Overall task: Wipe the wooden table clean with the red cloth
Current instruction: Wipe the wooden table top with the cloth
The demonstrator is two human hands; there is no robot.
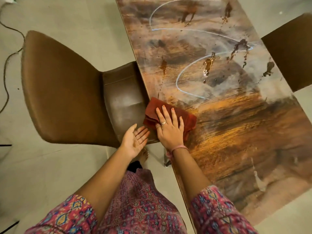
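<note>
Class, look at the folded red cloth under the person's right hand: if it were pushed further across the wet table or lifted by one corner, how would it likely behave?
The red cloth is soft and folded in layers, so lifted by a corner it would probably unfold and hang limp. Pressed flat by the right hand, it should slide over the glossy wooden table. Reaching the dark spills, it would likely soak them up and get heavier.

The wooden desk [236,132] has a glossy, streaked top. A folded red cloth [189,119] lies at its left edge, and dark liquid spills [208,65] dot the far half.
</note>
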